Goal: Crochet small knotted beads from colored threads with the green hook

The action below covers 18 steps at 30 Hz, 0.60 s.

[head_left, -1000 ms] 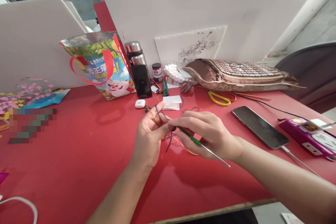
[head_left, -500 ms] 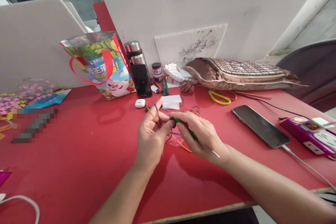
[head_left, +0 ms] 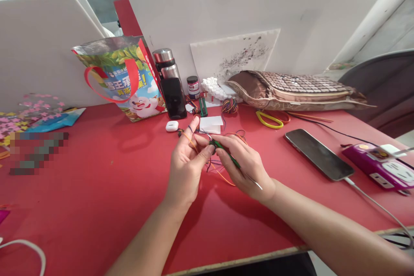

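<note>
My right hand (head_left: 246, 164) is closed around a crochet hook (head_left: 230, 155) with a green handle; a thin metal end sticks out below the palm. Its other metal tip reaches a small dark crocheted piece (head_left: 212, 143). That piece is pinched between the thumb and fingers of my left hand (head_left: 185, 167), whose index finger points up. Dark and orange yarn (head_left: 191, 139) runs over this raised finger. Loose orange yarn (head_left: 225, 178) trails on the table beneath my hands. Stitches are too small to make out.
Behind my hands lie folded white paper (head_left: 211, 125), an earbud case (head_left: 172, 126) and a multicoloured yarn ball (head_left: 230, 106). A phone (head_left: 174, 98) leans on a steel flask (head_left: 164, 57) beside a printed bag (head_left: 129, 82). Rightward are another phone (head_left: 318, 154) and a purple power strip (head_left: 368, 166).
The hook has shifted in my right hand; its metal tip now shows by the dark piece, and the lower end has moved slightly left. My left hand keeps its hold.
</note>
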Tool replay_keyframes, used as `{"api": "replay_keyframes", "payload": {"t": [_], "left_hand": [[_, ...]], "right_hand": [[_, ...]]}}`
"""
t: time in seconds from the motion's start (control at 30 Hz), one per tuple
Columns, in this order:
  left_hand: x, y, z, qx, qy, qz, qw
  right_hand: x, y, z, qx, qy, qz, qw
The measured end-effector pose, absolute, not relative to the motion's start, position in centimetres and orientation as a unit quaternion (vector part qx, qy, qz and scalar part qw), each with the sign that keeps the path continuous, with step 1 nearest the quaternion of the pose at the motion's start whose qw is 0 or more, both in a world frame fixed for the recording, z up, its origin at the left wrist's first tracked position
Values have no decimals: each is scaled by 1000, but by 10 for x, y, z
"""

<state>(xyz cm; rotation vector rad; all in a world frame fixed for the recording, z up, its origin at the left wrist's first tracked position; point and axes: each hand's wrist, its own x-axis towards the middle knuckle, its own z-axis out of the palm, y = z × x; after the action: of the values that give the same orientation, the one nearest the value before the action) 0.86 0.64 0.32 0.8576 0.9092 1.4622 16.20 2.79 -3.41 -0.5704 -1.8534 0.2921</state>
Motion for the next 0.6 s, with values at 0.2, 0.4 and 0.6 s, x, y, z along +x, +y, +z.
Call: {"api": "replay_keyframes", "payload": {"t": [0.2, 0.4, 0.6], "left_hand": [[-1, 8, 11, 335, 353, 591, 644], [-9, 7, 17, 357, 338, 534, 688], [-4, 1, 16, 415, 353, 515, 661]], "right_hand": [[161, 21, -35, -213, -688, 357, 595], [163, 21, -28, -145, -413, 742, 507], [177, 35, -31, -134, -383, 798, 446]]}}
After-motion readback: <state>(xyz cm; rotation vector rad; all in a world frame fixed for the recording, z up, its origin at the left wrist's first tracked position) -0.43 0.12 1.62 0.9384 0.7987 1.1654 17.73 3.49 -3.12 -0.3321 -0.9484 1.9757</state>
